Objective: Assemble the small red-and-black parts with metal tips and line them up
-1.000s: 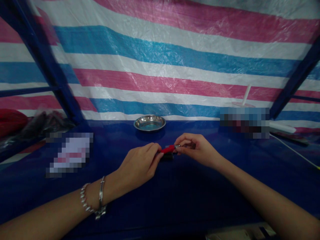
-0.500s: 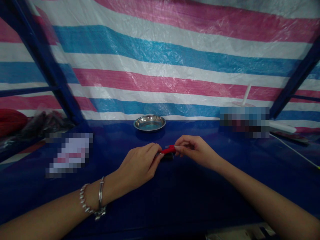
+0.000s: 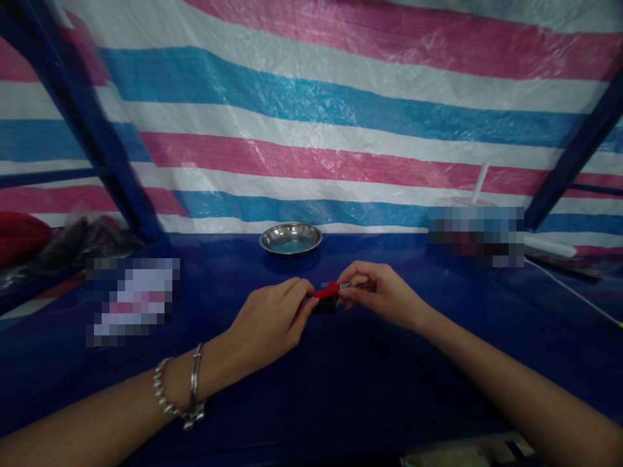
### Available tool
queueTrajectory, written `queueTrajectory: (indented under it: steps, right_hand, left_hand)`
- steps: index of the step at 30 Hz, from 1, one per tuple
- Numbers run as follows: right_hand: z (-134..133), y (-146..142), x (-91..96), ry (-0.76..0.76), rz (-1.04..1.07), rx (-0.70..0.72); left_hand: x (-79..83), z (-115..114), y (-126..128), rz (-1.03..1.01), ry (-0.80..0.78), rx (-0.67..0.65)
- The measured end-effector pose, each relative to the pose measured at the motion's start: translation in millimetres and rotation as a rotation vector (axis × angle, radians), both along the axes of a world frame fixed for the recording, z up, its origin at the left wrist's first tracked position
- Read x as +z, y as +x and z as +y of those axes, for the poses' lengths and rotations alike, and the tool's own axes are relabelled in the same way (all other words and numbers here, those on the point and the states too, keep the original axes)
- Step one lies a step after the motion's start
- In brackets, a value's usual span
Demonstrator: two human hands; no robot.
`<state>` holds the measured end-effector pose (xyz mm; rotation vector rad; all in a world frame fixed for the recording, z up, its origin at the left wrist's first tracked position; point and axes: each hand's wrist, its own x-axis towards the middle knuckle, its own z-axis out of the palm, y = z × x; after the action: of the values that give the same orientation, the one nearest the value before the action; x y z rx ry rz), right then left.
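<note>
My left hand, wearing a bracelet and a bangle, pinches the left end of a small, slim red piece between thumb and fingertips. A short silvery part shows at its right end; I cannot make out exactly what kind of thing it is. My right hand is closed with its fingertips at that silvery end. Just beneath the red piece lies a short dark object, partly hidden by it and by the fingers. A small pale bit shows behind the red piece, too small to name.
A round shallow metal dish stands beyond the hands on the blue table. At left lies a blurred-out white and pink packet. At right are a blurred-out object and a white cable. Striped sheeting hangs behind.
More of the silvery part at the red piece's right end now shows, as my right fingers have shifted slightly. My left hand has stayed nearly still.
</note>
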<state>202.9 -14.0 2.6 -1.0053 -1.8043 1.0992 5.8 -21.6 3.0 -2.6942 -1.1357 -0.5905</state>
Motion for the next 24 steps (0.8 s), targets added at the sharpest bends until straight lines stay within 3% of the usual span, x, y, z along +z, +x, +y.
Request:
queueTrajectory:
  steps: [4,10,19,24]
  right_hand:
    - [1.4,1.9,-0.3,0.063,-0.127,-0.001]
    - [2.2,3.1,-2.8,0.142,-0.107,-0.029]
    - [3.0,4.4,-0.8,0.198,-0.244,-0.044]
    - [2.9,6.0,-0.5,0.305,-0.247,-0.048]
  left_hand:
    - [0.2,0.0,0.0,-0.005,0.004,0.003]
    - [1.7,-0.3,0.4,-0.023,0.004,0.004]
    - [0.7,0.3,0.1,-0.019,-0.001,0.009]
    - [0.8,0.1,0.3,-0.02,-0.003,0.018]
